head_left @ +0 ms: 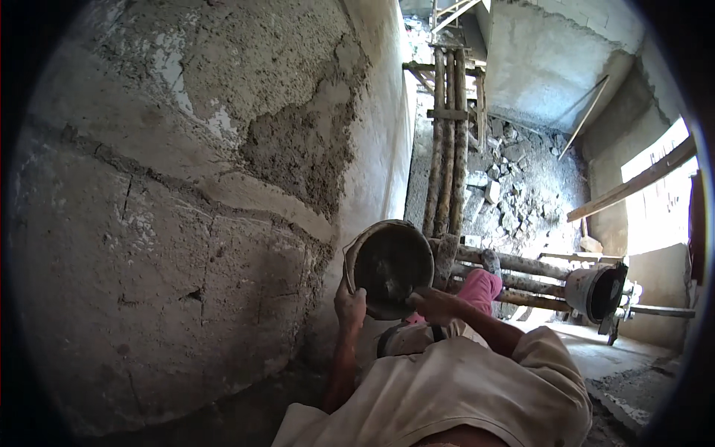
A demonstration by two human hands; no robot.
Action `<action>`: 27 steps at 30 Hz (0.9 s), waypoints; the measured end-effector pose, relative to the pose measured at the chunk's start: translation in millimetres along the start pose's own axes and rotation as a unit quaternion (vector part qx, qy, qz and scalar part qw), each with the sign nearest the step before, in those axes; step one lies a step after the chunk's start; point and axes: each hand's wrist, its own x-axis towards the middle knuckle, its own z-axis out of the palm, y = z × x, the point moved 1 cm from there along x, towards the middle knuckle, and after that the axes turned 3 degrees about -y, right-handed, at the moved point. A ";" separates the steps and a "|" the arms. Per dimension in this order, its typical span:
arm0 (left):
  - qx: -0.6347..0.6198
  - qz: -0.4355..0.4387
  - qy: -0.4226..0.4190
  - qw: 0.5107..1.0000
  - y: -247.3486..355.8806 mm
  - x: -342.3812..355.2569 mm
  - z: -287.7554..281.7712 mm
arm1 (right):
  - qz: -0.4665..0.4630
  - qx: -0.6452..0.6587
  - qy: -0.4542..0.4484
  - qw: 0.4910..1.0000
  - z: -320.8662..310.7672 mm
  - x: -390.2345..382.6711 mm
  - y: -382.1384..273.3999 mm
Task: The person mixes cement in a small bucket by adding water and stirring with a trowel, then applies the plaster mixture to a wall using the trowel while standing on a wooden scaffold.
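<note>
A dark round bucket (395, 257) is held up in front of my body, its mouth facing me. Greyish residue and a paler patch show inside it; the patch is too dim to make out clearly. My left hand (350, 305) grips the bucket's lower left side, thumb near the rim. At the lower right rim, my right hand (432, 303) is closed, its fingers partly hidden by the rim's shadow. Along the bucket's left edge runs a thin wire handle (345, 261). Close by on the left rises a rough wall (164, 246) with patches of damp mortar (298, 145).
Log poles (447, 149) form a narrow scaffold walkway stretching away; more poles (521, 264) run rightward. A second, pale bucket (588, 292) rests by these. Broken rubble (514, 186) lies below. A plank (633, 181) slants before the bright window opening at right.
</note>
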 end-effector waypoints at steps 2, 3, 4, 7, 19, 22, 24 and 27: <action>-0.004 -0.002 -0.004 1.000 5.1 3.1 -1.7 | 0.091 0.163 -0.063 0.980 1.0 5.5 -12.8; -0.026 0.003 -0.002 1.000 8.5 5.1 -3.8 | 0.143 0.234 -0.074 0.959 -4.7 3.2 -25.2; -0.046 0.008 -0.003 0.999 11.3 7.3 -6.6 | 0.194 0.306 -0.081 0.929 -11.0 -2.7 -45.5; -0.067 -0.053 0.004 0.996 -4.2 31.0 -8.3 | 0.156 0.398 -0.034 0.903 -24.4 -19.1 -66.1; -0.181 -0.242 0.176 0.937 -60.2 41.9 -4.2 | -0.034 0.234 0.496 0.836 -197.4 15.3 -173.6; -0.097 -0.227 0.216 0.945 -14.5 2.9 -14.6 | -0.119 0.237 0.674 0.690 -236.2 99.8 -181.9; -0.067 -0.253 0.227 0.938 -20.8 -7.9 -20.2 | -0.112 0.206 0.709 0.665 -244.8 171.5 -187.2; 0.006 -0.310 0.230 0.923 -59.1 -25.0 -9.1 | -0.082 0.113 0.617 0.775 -191.3 281.5 -222.0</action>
